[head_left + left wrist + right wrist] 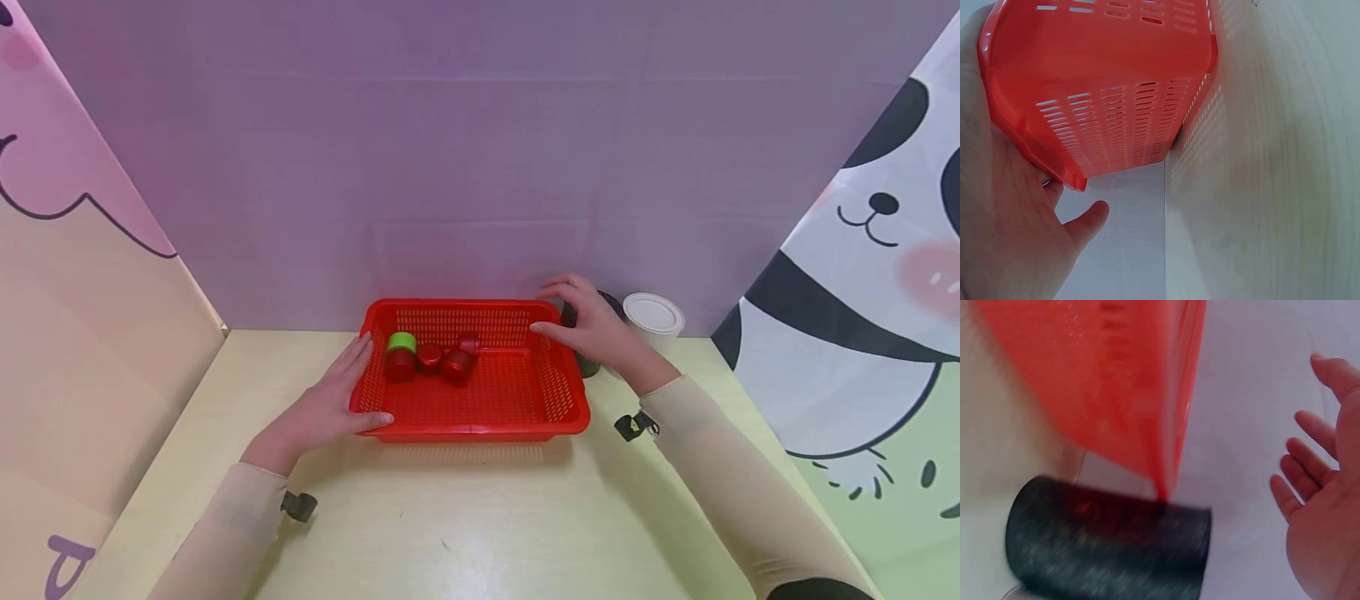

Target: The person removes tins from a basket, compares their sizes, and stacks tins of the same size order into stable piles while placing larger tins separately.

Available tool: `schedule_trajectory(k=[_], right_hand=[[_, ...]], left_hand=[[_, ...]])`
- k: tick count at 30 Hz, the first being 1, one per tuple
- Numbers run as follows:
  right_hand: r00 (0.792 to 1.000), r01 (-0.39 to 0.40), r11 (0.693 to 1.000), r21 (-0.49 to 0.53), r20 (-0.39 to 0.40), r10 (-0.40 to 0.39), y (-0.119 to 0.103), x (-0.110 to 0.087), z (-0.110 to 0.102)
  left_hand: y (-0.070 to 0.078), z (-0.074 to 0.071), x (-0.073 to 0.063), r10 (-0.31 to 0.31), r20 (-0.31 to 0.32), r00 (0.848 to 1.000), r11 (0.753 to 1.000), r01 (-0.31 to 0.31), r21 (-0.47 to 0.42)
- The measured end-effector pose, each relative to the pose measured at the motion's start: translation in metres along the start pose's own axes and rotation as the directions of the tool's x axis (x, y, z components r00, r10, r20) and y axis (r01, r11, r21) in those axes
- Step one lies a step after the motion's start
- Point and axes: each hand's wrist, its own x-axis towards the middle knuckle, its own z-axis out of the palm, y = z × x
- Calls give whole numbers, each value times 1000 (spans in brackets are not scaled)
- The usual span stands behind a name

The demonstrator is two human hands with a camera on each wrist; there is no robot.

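In the head view, a red perforated plastic basket point(510, 429) stands on the table. Several small red cylindrical pieces point(457, 365) and one bright green piece point(402, 341) lie in its left half. My left hand point(326, 408) lies against the basket's left side, fingers straight along the rim and thumb over the front corner. The left wrist view shows the palm at the rim of the basket point(1104, 75). Over the basket's back right corner is my right hand point(588, 329), holding nothing. In the right wrist view this hand point(1322, 487) has spread, relaxed fingers, apart from the basket point(1097, 375).
A dark speckled cylinder point(1110, 540) stands close by the basket's right side, partly hidden by my right hand in the head view. Beside it is a white-lidded tub point(653, 315). A purple cloth wall point(480, 167) rises behind the table point(465, 517).
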Motion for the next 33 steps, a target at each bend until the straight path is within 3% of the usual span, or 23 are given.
schedule_trajectory(k=[14, 23, 33], right_hand=[[992, 32, 999, -6, 126, -31, -35, 40, 25], [986, 42, 999, -23, 163, -38, -33, 59, 44], [981, -38, 998, 51, 193, 28, -13, 78, 70]], left_hand=[[-1, 0, 1, -2, 3, 1000, 1000, 2, -3], [-1, -1, 1, -6, 8, 1000, 1000, 6, 0], [-3, -2, -1, -8, 0, 1000, 1000, 8, -15]])
